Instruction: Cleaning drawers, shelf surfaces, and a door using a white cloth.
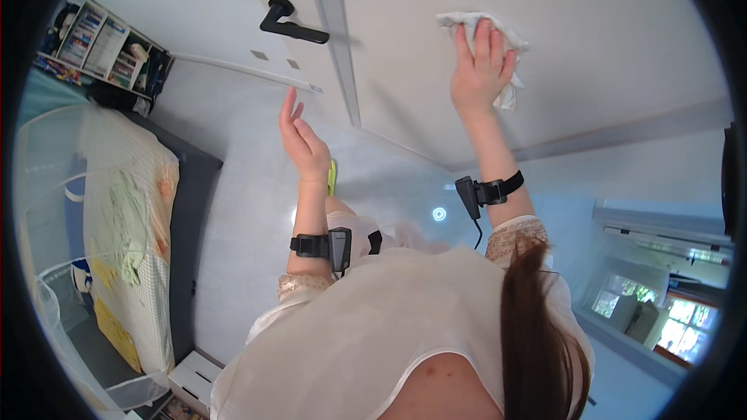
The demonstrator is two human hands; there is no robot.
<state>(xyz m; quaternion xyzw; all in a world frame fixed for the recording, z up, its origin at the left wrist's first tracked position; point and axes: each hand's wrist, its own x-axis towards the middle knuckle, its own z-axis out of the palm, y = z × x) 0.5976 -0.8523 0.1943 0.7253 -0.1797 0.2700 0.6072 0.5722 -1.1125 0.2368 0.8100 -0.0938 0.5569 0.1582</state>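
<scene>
My right hand (481, 73) presses a crumpled white cloth (513, 46) flat against a pale upright panel (589, 41). A corner of the cloth hangs loose below the fingers. My left hand (303, 140) holds nothing; it is raised over the floor with its fingers stretched out and the thumb apart. Beyond it, a black door lever handle (297, 29) sticks out from a white door (233, 6). A grey vertical strip (335, 29) runs between the handle and the panel under the cloth. Each forearm wears a black strapped device.
At left stands a bed (131, 198) with a checked sheet, a green cloth (125, 227) and a mosquito net (52, 186). A filled shelf unit (102, 41) is behind it. White drawers (195, 376) stand at lower left. A bright window (688, 326) shows at right.
</scene>
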